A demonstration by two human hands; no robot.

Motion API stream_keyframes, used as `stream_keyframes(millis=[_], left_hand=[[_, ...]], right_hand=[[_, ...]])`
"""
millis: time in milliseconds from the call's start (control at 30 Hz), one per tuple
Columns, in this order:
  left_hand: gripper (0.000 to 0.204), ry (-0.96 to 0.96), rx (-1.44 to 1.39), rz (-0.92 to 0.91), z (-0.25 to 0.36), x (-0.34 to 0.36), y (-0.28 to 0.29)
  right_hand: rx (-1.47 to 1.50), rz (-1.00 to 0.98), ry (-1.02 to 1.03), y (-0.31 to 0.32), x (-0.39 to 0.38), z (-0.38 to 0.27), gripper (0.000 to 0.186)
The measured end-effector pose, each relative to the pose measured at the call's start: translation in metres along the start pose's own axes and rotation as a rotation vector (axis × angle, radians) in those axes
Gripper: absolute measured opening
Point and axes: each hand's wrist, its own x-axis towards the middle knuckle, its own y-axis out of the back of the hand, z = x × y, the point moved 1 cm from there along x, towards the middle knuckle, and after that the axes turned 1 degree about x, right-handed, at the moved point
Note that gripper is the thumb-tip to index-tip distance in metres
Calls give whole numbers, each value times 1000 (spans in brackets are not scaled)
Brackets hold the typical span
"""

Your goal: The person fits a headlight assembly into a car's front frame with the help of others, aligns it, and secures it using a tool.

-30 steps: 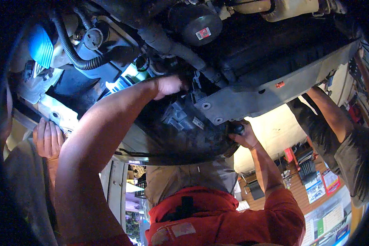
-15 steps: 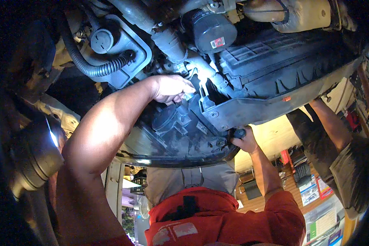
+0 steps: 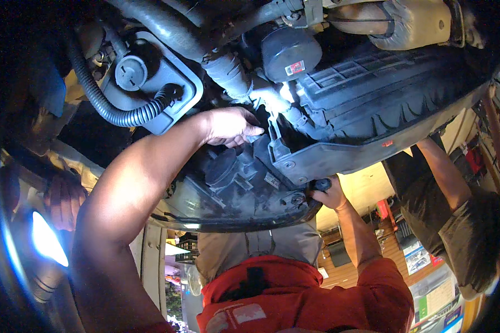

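Note:
My left hand reaches into an engine bay, fingers bent in a pinch behind a headlight unit. A small pale piece shows at its fingertips, too little of it to name. Next to that hand stands a bracket on the edge of a dark plastic panel. My right hand is closed at the headlight's outer corner, around a dark rounded end whose kind I cannot make out.
A reservoir with a ribbed hose, thick pipes, a black cylinder and a black box surround the work. Another person's gloved hand is at top right. A lit lamp glows at left; a dark-clothed person stands right.
The view has shifted slightly. At left, the lamp's bright face has turned into view, with another person's fingers now visible beside it. Both my hands stay at about the same spots on the headlight.

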Motion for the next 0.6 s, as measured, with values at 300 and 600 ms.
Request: stream_keyframes(millis=[300, 600], left_hand=[[26, -7, -191, -156, -9, -2, 25], [39, -137, 183, -64, -17, 9, 24]], right_hand=[[129, 45, -39, -5, 4, -5, 40], [186, 150, -85, -14, 4, -2, 35]])
